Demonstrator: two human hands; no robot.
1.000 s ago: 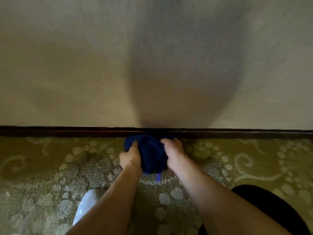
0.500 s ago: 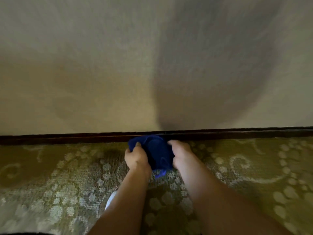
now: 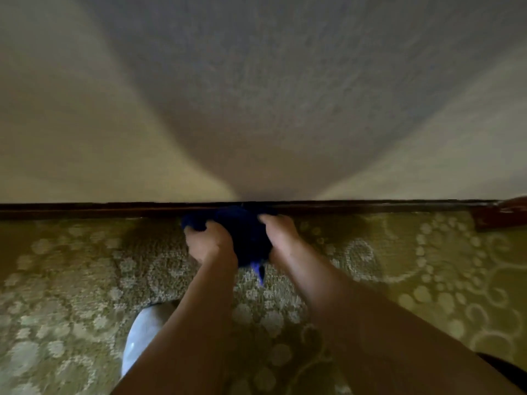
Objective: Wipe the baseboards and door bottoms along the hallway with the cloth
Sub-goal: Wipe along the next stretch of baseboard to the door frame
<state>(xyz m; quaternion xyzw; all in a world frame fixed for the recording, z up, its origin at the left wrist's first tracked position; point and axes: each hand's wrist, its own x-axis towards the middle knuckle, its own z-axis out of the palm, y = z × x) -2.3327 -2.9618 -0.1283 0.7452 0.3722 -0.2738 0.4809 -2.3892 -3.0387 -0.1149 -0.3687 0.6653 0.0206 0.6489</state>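
Observation:
A dark blue cloth [image 3: 242, 235] is bunched up against the dark brown baseboard [image 3: 99, 208] that runs along the foot of the pale wall. My left hand [image 3: 209, 243] grips the cloth's left side and my right hand [image 3: 281, 238] grips its right side. The cloth's top edge touches the baseboard. A small lighter blue tag hangs from the cloth's lower end above the carpet.
Olive carpet with pale swirl and dot patterns [image 3: 427, 266] covers the floor. A white shoe [image 3: 142, 334] shows below my left forearm. A dark wooden frame piece [image 3: 499, 216] juts out at the far right of the baseboard. My shadow falls on the wall.
Both hands and the cloth have stayed pressed at the baseboard while the view shifted; the wooden frame piece at the right has come into view.

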